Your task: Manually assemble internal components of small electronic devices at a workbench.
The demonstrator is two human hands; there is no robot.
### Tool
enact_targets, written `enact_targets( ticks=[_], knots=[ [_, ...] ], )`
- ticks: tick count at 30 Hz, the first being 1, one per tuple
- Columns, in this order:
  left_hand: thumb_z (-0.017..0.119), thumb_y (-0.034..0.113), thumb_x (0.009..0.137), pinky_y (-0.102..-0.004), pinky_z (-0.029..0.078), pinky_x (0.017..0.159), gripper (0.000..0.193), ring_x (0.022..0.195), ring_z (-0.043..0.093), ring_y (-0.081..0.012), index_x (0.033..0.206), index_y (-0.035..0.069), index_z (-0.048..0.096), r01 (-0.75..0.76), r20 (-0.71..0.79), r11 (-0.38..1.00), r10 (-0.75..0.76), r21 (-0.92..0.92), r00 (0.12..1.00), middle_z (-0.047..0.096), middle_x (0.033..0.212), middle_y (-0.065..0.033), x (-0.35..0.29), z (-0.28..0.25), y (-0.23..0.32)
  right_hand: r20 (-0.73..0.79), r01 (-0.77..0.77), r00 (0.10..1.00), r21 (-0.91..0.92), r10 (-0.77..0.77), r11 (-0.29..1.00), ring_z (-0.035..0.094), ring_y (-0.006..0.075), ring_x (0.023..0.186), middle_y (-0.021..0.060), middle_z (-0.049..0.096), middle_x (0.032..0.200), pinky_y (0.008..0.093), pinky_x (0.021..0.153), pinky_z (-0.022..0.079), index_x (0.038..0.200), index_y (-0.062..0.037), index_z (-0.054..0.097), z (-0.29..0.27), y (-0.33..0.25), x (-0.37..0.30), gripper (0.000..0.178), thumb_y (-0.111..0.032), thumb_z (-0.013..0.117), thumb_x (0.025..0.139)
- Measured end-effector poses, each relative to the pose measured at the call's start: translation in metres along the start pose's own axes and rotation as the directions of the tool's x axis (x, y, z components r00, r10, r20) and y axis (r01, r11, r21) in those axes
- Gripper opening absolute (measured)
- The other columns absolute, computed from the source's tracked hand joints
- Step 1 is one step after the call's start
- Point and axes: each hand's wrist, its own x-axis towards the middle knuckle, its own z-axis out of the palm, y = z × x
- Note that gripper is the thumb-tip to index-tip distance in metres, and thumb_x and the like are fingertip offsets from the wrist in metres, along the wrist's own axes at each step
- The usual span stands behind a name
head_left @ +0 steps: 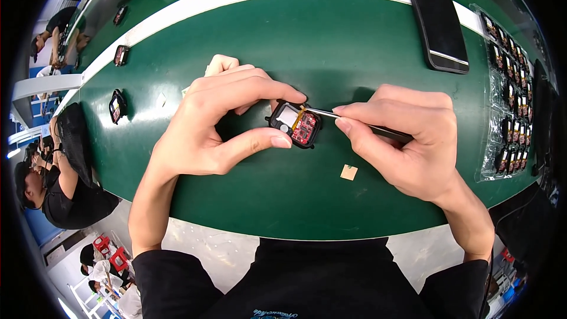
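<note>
My left hand (198, 127) holds a small black device housing (319, 124) between thumb and fingers, low over the green table. Inside the housing show a red circuit board (306, 129), a silvery-white block and a yellow-orange strip (300, 116). From the right, my right hand (413, 142) grips a slim metal tool (387, 133), which looks like tweezers. Its tip reaches the yellow-orange strip at the housing's upper edge; whether it pinches the strip I cannot tell. Below the tool, a small tan square piece (348, 172) lies on the table.
At the far right, a clear plastic tray (488, 168) carries several similar housings. A black phone-like slab (437, 20) lies at the back right. More housings sit to the left, one (117, 106) nearer and one (121, 55) by the white strip. A co-worker (65, 195) sits beyond the left edge.
</note>
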Motion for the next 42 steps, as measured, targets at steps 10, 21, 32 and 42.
enact_targets(
  ticks=[10,21,32,42],
  knots=[
    [0.093,0.043,0.081,-0.0349,0.039,0.079,0.058,0.078,0.059,-0.0201,0.121,0.003,0.082,-0.031,0.005,0.998,0.031,0.061,1.0,0.076,0.096,-0.0073,0.0015,0.0017,0.0013,0.025,-0.008,1.0,-0.006,0.008,1.0,0.062,0.0099,0.052,0.0046,0.068,0.069,0.0266,0.045,0.041,0.094,0.0034,0.082,-0.0002,0.001,0.0002,0.004,0.006,0.08,0.091],
    [0.09,0.035,0.085,-0.0393,0.044,0.085,0.048,0.082,0.068,-0.0267,0.119,0.001,0.081,-0.099,0.033,0.984,0.095,0.148,0.995,0.077,0.097,-0.0104,0.0032,0.0022,0.006,0.028,-0.022,0.999,-0.018,0.022,1.0,0.065,0.0108,0.052,0.0046,0.069,0.068,0.0259,0.046,0.042,0.092,0.0033,0.082,-0.0018,-0.0031,0.0008,0.004,0.006,0.08,0.09],
    [0.089,0.033,0.086,-0.0397,0.047,0.085,0.046,0.083,0.069,-0.028,0.117,0.0,0.081,-0.115,0.012,0.982,0.114,0.151,0.993,0.077,0.097,-0.0119,0.0013,0.0029,0.0064,0.028,-0.009,1.0,-0.034,0.01,0.999,0.064,0.0102,0.052,0.005,0.069,0.068,0.0261,0.046,0.042,0.092,0.0032,0.082,0.0,-0.0011,0.0009,0.004,0.006,0.081,0.09],
    [0.09,0.037,0.085,-0.0384,0.045,0.084,0.048,0.081,0.068,-0.0267,0.114,0.0,0.081,-0.07,0.033,0.99,0.067,0.124,0.997,0.077,0.096,-0.0111,0.0016,0.0011,0.0056,0.052,-0.034,0.998,-0.017,0.035,0.999,0.056,0.0078,0.052,0.0052,0.069,0.067,0.0256,0.048,0.034,0.099,0.0016,0.086,-0.0001,0.0009,-0.0007,0.015,0.007,0.082,0.086]
  ],
)
